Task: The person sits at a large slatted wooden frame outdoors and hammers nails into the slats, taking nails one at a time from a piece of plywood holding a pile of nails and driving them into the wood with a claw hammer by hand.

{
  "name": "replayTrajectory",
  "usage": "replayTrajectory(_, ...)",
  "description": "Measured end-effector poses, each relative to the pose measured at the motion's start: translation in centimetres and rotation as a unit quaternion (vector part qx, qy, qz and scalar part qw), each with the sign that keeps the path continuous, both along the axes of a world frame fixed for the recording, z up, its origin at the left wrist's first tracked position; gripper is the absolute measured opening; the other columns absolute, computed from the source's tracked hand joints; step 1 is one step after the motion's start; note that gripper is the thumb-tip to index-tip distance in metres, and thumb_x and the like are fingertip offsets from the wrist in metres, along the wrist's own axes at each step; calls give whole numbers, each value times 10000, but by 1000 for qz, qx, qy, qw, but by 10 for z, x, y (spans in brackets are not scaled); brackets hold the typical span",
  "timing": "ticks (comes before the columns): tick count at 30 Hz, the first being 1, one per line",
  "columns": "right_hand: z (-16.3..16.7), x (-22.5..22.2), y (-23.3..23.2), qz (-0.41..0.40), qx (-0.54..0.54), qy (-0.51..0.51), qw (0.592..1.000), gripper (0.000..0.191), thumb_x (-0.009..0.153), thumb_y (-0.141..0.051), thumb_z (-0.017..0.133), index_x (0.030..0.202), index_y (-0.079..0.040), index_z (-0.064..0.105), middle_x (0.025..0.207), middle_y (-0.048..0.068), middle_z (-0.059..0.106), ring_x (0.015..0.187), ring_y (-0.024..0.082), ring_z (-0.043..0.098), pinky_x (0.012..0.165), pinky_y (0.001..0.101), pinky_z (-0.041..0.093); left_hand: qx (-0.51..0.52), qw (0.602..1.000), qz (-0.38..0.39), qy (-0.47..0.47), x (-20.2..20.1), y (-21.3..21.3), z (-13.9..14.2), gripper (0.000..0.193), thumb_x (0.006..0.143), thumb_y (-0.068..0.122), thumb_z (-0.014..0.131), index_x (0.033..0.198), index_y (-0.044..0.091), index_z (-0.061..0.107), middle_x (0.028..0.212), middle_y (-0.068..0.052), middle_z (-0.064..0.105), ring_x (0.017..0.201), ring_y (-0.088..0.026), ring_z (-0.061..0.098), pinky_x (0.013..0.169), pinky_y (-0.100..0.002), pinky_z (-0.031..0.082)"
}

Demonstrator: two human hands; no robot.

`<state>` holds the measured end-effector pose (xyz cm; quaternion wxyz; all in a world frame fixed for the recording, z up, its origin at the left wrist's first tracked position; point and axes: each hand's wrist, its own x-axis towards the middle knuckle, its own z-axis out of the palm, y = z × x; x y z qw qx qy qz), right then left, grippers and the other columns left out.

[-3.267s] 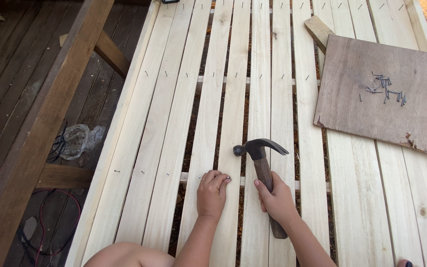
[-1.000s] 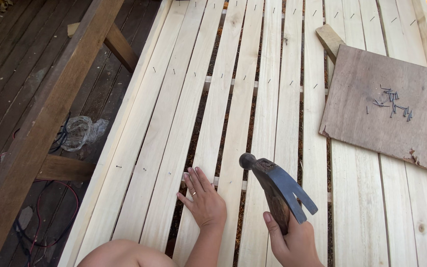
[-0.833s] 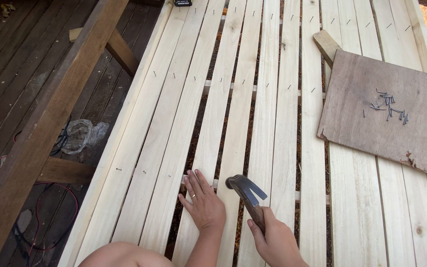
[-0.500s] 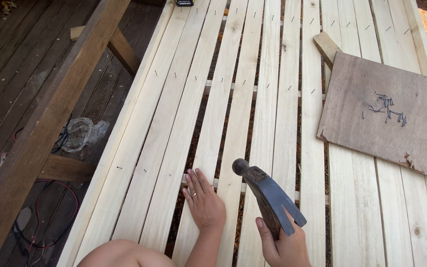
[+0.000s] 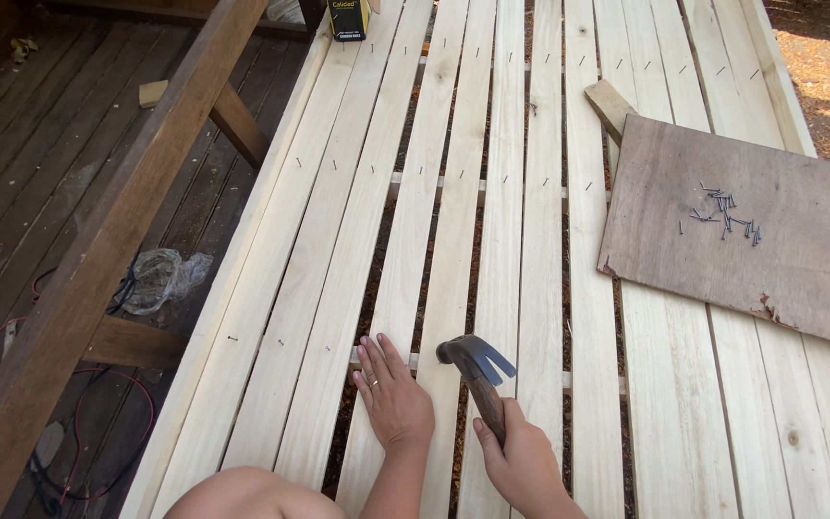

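My right hand (image 5: 523,463) grips the wooden handle of a claw hammer (image 5: 477,370), whose steel head is down at a pale wooden slat (image 5: 453,250). Beside it, my left hand (image 5: 394,397) lies flat with fingers spread on the neighbouring slat (image 5: 405,240), a ring on one finger. The slats run away from me, nailed side by side with narrow gaps over cross battens. Whether a nail stands under the hammer head cannot be made out.
A brown board (image 5: 780,231) lies on the slats at the right with a small heap of loose nails (image 5: 724,213) on it. A dark timber beam (image 5: 108,250) runs along the left, with dark decking, a crumpled plastic bag (image 5: 160,279) and a red cable (image 5: 98,423) below. A small box (image 5: 348,17) sits at the far end.
The hammer was lifted with its head raised half a second ago and has now swung down onto the slat. My left hand stayed in place.
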<state>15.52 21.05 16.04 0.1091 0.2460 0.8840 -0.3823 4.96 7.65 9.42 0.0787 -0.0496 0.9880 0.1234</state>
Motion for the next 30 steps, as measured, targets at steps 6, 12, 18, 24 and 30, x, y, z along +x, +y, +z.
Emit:
replayTrajectory(6, 10, 7, 35, -122, -55, 82, 988, 320, 941, -341, 642, 1013, -30, 619, 585, 143, 646, 509, 253, 634, 550, 421, 504, 40, 995, 9, 90, 13, 0, 2, 707, 975, 164, 469, 1606, 136, 152, 1691, -115, 127, 1555, -301, 128, 1230, -525, 99)
replayTrajectory(12, 26, 16, 111, -245, -116, 59, 961, 326, 941, -337, 663, 999, -19, 623, 586, 95, 606, 443, 178, 579, 452, 355, 477, 32, 983, -99, 150, 10, 64, 21, 569, 921, 143, 548, 1479, 242, 493, 1659, 8, 317, 1538, -293, 232, 1164, -698, 103)
replayTrajectory(18, 26, 28, 190, -347, -152, 110, 919, 292, 939, -282, 679, 985, 0, 618, 575, 90, 543, 398, 178, 510, 398, 361, 419, 175, 926, -299, 148, -10, 196, 43, 344, 956, 95, 604, 1288, 176, 637, 1502, -21, 525, 1474, -244, 395, 1244, -510, 263)
replayTrajectory(24, 8, 48, 227, -438, -177, 96, 876, 296, 957, -252, 689, 974, 29, 596, 577, 89, 516, 394, 178, 481, 394, 363, 399, 181, 887, -414, 98, -31, 296, 55, 575, 895, 111, 674, 1445, 127, 507, 1593, -151, 363, 1439, -338, 359, 1149, -522, 277)
replayTrajectory(30, -8, 54, 242, -462, -215, 121, 852, 263, 946, -232, 682, 946, 11, 579, 570, 93, 506, 382, 182, 473, 385, 366, 395, 314, 933, -165, -64, -76, 365, 47, 681, 990, 169, 614, 1567, 33, 278, 1416, -215, 458, 1301, -379, 513, 1079, -432, 474)
